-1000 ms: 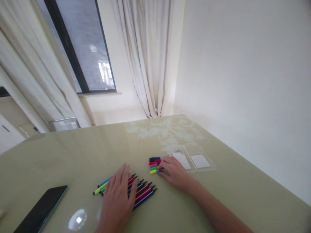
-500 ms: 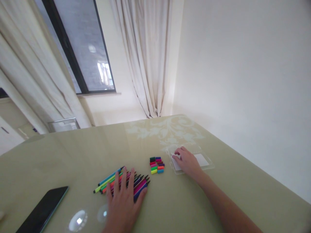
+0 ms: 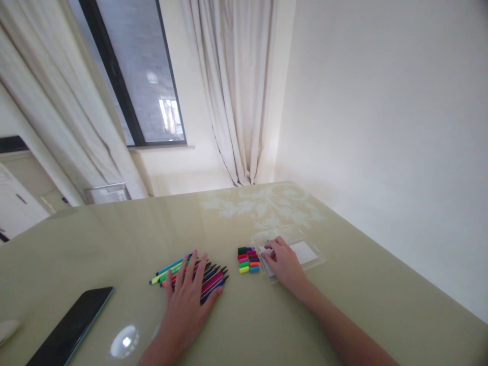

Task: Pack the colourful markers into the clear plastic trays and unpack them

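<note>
Head view: your left hand (image 3: 186, 302) lies spread over the felt-tip pens (image 3: 214, 281); your right hand (image 3: 285, 265) bends over a clear case (image 3: 319, 260).
Your left palm and fingers hide the middle of the pens; your right hand covers part of the case's left half, its fingers curled, and you cannot tell whether they grip anything; the dark phone (image 3: 72, 325) is cut off at the bottom, a pale object (image 3: 6, 329) at the left edge; the pens lie side by side on the table (image 3: 125, 244), slanting, blue, yellow, green, orange, magenta and navy, dark tips bare; the bright caps (image 3: 243, 260) sit in two short columns between pens and case; your left fingers are loose and fanned, clasping nothing.
</note>
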Tool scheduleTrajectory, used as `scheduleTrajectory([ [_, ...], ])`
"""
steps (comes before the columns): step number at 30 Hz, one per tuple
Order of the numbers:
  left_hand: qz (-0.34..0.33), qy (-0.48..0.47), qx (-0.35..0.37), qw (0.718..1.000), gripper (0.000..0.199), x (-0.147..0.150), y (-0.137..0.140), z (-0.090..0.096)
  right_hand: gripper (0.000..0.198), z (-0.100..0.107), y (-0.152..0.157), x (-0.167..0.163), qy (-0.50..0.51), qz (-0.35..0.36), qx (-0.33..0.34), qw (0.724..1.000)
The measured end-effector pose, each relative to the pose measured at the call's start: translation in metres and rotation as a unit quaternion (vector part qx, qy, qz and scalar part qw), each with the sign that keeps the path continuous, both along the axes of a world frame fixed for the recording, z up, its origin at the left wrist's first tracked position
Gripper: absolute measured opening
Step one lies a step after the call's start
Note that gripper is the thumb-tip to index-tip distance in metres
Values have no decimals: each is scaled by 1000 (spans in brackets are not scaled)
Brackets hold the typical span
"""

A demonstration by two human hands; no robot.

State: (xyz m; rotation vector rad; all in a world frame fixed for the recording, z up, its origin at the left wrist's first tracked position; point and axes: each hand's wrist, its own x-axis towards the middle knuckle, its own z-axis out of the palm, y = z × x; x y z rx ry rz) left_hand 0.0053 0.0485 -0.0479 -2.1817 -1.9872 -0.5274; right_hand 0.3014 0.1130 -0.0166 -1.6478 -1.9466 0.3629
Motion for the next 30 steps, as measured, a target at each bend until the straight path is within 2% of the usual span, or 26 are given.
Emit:
scheduleTrajectory([
  [4,-13,-26,13,999,61,-2,-7,12,14,-2,-5,-10,13,7,33,999],
  [8,-39,-48,7,998,33,4,-14,28,19,0,-8,-14,19,21,47,999],
  [11,-47,-63,-11,997,22,6,-15,36,19,1,-8,-12,-6,17,45,999],
  [16,29,-105,-36,993,25,-14,-4,39,23,5,-5,-5,-57,-4,26,998],
  [19,43,-112,-46,992,23,-27,1,39,22,10,-7,-6,-84,-8,24,996],
  [21,43,-118,-47,991,22,-29,2,40,20,14,-11,-10,-90,18,41,995],
  [25,-4,-128,-63,990,21,-18,-3,42,16,18,-19,-20,-100,103,67,987],
  [30,-53,-117,-84,988,14,-3,-9,44,15,18,-21,-27,-123,116,52,984],
])
